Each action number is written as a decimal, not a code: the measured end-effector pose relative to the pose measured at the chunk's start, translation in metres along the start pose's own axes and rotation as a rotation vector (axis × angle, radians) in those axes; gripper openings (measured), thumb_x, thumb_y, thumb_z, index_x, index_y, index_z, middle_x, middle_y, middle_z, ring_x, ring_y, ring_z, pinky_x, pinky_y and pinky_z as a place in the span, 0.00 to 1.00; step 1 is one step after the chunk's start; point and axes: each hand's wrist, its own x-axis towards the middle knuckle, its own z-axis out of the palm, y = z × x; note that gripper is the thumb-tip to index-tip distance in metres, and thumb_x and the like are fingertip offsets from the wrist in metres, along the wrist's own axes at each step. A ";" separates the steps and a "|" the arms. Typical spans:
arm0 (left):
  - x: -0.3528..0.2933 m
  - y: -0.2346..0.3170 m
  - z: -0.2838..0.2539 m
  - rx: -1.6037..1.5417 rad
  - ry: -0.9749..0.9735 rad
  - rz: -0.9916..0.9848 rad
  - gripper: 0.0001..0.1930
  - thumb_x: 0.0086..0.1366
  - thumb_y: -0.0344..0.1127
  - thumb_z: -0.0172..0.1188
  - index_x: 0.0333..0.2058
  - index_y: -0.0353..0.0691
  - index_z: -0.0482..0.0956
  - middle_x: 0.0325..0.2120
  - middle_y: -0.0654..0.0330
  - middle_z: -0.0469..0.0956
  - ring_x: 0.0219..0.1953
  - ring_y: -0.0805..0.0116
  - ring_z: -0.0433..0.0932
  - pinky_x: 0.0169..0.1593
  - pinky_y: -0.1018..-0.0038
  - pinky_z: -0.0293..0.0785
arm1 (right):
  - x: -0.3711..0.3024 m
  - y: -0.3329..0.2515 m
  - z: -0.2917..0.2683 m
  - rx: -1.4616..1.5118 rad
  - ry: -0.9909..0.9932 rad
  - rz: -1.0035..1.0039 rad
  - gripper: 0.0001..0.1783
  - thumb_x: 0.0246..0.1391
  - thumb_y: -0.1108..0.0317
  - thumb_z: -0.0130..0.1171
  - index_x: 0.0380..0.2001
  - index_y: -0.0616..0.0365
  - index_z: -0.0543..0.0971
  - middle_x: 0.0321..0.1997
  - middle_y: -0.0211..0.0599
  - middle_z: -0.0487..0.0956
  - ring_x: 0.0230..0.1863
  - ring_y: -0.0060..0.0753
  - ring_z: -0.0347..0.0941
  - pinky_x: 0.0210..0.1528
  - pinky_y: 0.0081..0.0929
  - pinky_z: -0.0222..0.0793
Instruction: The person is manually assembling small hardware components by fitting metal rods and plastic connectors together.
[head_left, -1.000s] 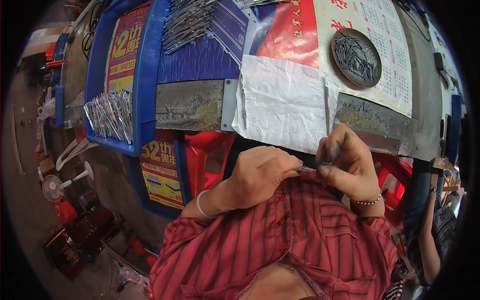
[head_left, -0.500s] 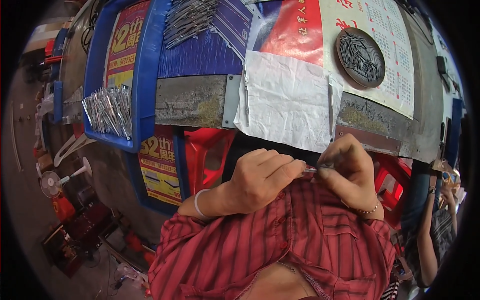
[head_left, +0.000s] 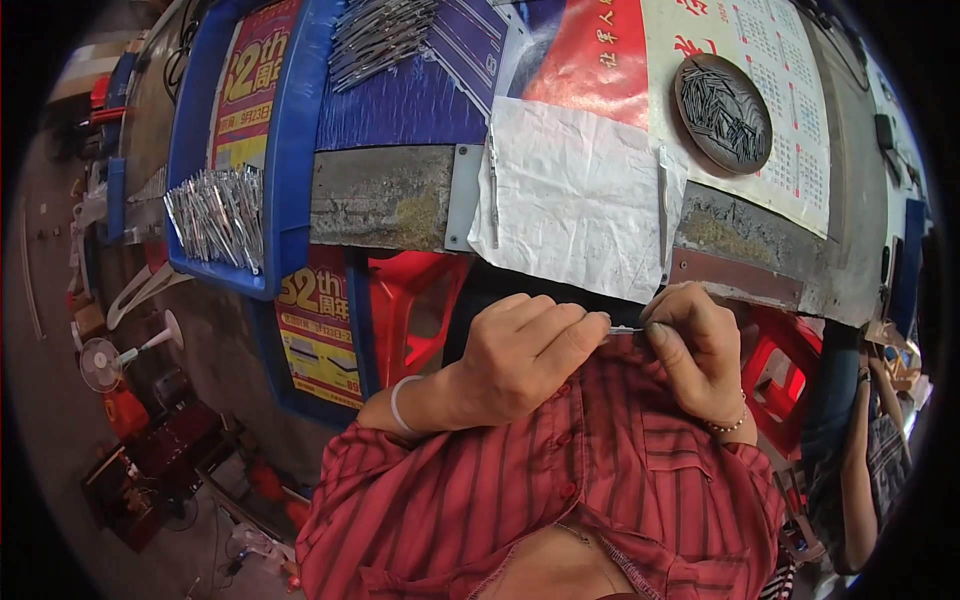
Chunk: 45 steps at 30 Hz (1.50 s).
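Observation:
In front of my chest, both hands pinch a slim silvery metal piece (head_left: 626,330); its middle shows between them and its ends are hidden in the fingers. My left hand (head_left: 530,352) is closed on one end, and my right hand (head_left: 697,350) grips the other between thumb and forefinger. Just beyond, a creased white paper (head_left: 580,195) hangs over the table edge, with a thin metal rod (head_left: 493,185) along its left side and another metal strip (head_left: 662,205) along its right. A brown round dish (head_left: 757,160) at the far right holds many short dark metal pins (head_left: 722,118).
A blue tray (head_left: 290,190) on the left holds a heap of silvery rods (head_left: 215,218). More rods (head_left: 378,38) are piled on a dark blue sheet (head_left: 400,115). Red stools (head_left: 410,310) stand under the table. At the right edge another person's arm (head_left: 857,480) shows.
My hands have drawn slightly apart, so more of the metal piece shows between them. My right hand has tipped and lowered a little. The rods and dish stay put.

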 end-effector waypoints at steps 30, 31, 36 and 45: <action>0.015 0.003 0.002 0.118 -0.069 -0.040 0.13 0.48 0.27 0.58 0.35 0.32 0.75 0.23 0.60 0.70 0.21 0.69 0.70 0.23 0.75 0.65 | 0.009 0.019 0.004 0.093 0.027 0.064 0.08 0.56 0.73 0.56 0.26 0.64 0.70 0.19 0.32 0.72 0.20 0.19 0.68 0.24 0.19 0.64; 0.016 0.003 0.002 0.121 -0.071 -0.035 0.13 0.48 0.27 0.58 0.35 0.32 0.75 0.23 0.60 0.70 0.21 0.69 0.70 0.23 0.75 0.65 | 0.009 0.019 0.003 0.129 0.022 0.080 0.08 0.56 0.73 0.56 0.26 0.64 0.70 0.19 0.32 0.72 0.20 0.18 0.68 0.24 0.18 0.64; 0.027 0.009 -0.002 0.111 -0.139 -0.085 0.13 0.50 0.27 0.63 0.37 0.33 0.75 0.24 0.58 0.75 0.23 0.64 0.75 0.24 0.71 0.68 | 0.010 0.016 -0.003 0.239 0.044 0.132 0.09 0.57 0.72 0.55 0.27 0.64 0.70 0.21 0.30 0.73 0.21 0.16 0.69 0.24 0.17 0.65; 0.054 0.017 -0.003 0.187 -0.205 -0.034 0.14 0.50 0.27 0.61 0.37 0.33 0.75 0.24 0.58 0.74 0.22 0.64 0.73 0.24 0.72 0.67 | 0.010 0.026 -0.015 0.380 0.069 0.130 0.08 0.58 0.72 0.54 0.27 0.64 0.70 0.22 0.30 0.74 0.22 0.15 0.69 0.25 0.16 0.66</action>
